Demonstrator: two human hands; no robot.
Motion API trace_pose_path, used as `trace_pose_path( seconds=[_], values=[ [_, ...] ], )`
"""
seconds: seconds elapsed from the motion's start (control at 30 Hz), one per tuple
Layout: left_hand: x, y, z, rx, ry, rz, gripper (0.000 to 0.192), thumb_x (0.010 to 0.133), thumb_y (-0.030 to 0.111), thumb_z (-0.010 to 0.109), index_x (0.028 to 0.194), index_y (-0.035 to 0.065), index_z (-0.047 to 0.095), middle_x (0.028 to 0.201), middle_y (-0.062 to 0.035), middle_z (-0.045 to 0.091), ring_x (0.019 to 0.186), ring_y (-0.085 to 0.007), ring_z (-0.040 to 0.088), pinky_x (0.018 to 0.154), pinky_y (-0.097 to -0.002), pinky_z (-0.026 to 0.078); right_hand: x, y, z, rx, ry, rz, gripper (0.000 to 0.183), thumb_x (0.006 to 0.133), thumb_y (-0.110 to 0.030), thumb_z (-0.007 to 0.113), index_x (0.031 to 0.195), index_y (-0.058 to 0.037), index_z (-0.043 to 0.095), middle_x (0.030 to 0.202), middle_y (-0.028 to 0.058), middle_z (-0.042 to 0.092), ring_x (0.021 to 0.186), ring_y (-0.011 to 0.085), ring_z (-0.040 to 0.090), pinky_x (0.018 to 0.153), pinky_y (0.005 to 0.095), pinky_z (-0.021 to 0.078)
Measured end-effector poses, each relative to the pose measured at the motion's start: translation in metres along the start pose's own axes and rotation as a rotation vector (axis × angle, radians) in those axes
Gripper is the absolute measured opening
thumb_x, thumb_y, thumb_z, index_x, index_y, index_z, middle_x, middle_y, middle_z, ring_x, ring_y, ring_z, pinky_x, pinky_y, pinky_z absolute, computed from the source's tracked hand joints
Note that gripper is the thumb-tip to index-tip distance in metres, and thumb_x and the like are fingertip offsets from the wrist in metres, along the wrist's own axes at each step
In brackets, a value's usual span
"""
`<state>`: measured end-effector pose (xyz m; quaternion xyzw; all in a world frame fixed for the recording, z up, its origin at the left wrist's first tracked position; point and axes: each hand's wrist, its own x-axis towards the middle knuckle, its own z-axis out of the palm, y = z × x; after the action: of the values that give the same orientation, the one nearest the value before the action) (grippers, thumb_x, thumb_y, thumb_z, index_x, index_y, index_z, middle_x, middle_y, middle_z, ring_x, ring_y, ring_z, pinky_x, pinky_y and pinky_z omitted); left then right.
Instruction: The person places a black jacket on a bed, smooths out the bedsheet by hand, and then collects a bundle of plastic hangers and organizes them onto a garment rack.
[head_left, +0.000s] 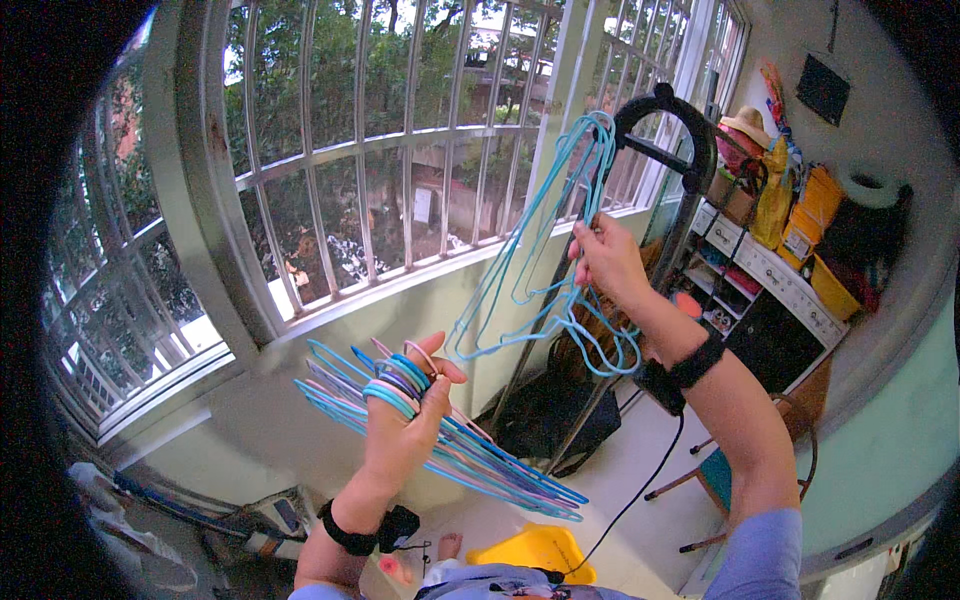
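Observation:
My left hand grips a bunch of coated wire hangers in blue, pink, purple and teal. Their hooks curl over my fingers, and the bodies fan out below on both sides of the hand. Higher up and to the right, my right hand pinches a cluster of teal wire hangers. Those hangers hang at the end of a black rack frame with an arched top; several hooks overlap there. My fingers hide part of the teal wires. A black band circles each wrist.
Barred windows run along the wall ahead. A white cabinet at right carries bags and a straw hat. Below lie a yellow plastic basin and a dark bag. A chair stands at right; a black cable hangs nearby.

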<state>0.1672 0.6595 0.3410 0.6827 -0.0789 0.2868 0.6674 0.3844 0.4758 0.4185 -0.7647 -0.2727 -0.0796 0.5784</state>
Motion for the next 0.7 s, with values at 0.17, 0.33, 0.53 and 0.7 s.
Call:
trace_pose_path(
  seconds=[0.17, 0.33, 0.53, 0.7],
  values=[
    [0.012, -0.007, 0.002, -0.089, -0.033, -0.030, 0.040, 0.086, 0.001, 0.049, 0.125, -0.0038, 0.042, 0.088, -0.0041, 0.058, 0.064, -0.0055, 0.048, 0.058, -0.0189, 0.041, 0.051, 0.001, -0.012, -0.034, 0.140, -0.002, 0.022, 0.089, -0.017, 0.049, 0.083, 0.0034, 0.050, 0.064, 0.0115, 0.060, 0.041, 0.0169, 0.057, 0.037, 0.0284, 0.0454],
    [0.020, -0.023, 0.003, -0.086, -0.123, -0.043, 0.041, 0.086, 0.001, 0.049, 0.126, -0.0030, 0.041, 0.089, -0.0039, 0.058, 0.065, -0.0056, 0.049, 0.060, -0.0197, 0.042, 0.062, 0.014, -0.018, -0.111, 0.186, 0.083, 0.025, 0.088, -0.021, 0.048, 0.087, 0.0027, 0.053, 0.071, 0.0111, 0.062, 0.043, 0.0140, 0.057, 0.039, 0.0255, 0.0446],
    [0.026, -0.037, 0.007, -0.136, -0.201, -0.071, 0.040, 0.086, -0.001, 0.048, 0.125, -0.0038, 0.040, 0.089, -0.0059, 0.059, 0.066, -0.0060, 0.049, 0.059, -0.0197, 0.043, 0.054, 0.032, -0.015, -0.141, 0.209, 0.155, 0.025, 0.085, -0.018, 0.047, 0.082, 0.0059, 0.053, 0.066, 0.0144, 0.062, 0.042, 0.0182, 0.058, 0.039, 0.0296, 0.0464],
    [0.028, -0.042, 0.012, -0.132, -0.253, -0.096, 0.041, 0.087, 0.001, 0.048, 0.126, -0.0025, 0.040, 0.090, -0.0048, 0.058, 0.067, -0.0059, 0.049, 0.060, -0.0202, 0.043, 0.050, 0.032, -0.019, -0.232, 0.159, 0.277, 0.037, 0.089, -0.028, 0.046, 0.094, 0.0068, 0.057, 0.073, 0.0152, 0.064, 0.044, 0.0168, 0.060, 0.038, 0.0244, 0.0442]
  ],
)
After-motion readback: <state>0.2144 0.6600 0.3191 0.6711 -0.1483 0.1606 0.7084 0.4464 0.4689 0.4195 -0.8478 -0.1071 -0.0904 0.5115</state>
